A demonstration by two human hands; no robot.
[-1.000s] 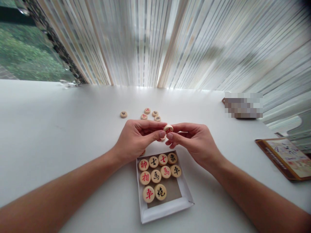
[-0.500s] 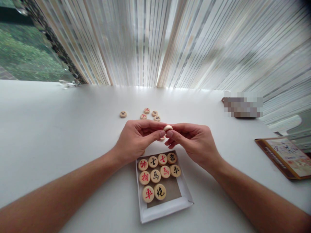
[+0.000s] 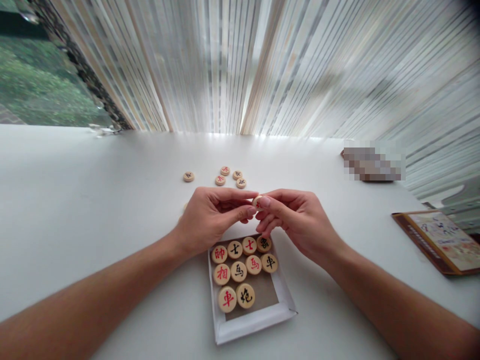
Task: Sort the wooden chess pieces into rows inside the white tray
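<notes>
Both my hands meet above the far edge of a shallow white box [image 3: 255, 328]. Between thumb and fingers, my right hand [image 3: 296, 210] grips a round wooden Chinese chess piece [image 3: 257, 203] with a red mark, partly covered by the thumb. At the same piece's left edge, the fingertips of my left hand [image 3: 210, 215] are closed. Rows of chess pieces lie face up in the box, among them a red one [image 3: 227, 299] and a black one [image 3: 245, 296] in the nearest row. Bare grey-brown box floor shows right of that row.
Several loose chess pieces [image 3: 220, 180] lie on the white table [image 3: 112, 200] beyond my hands, one [image 3: 188, 176] apart on the left. A brown-edged board or folder [image 3: 438, 242] rests at the right. A blurred-out object [image 3: 371, 165] lies far right. String curtains [image 3: 210, 70] hang behind.
The held piece has turned, so its red-marked face now shows. My right thumb has moved onto its face. The pieces in the box are unchanged.
</notes>
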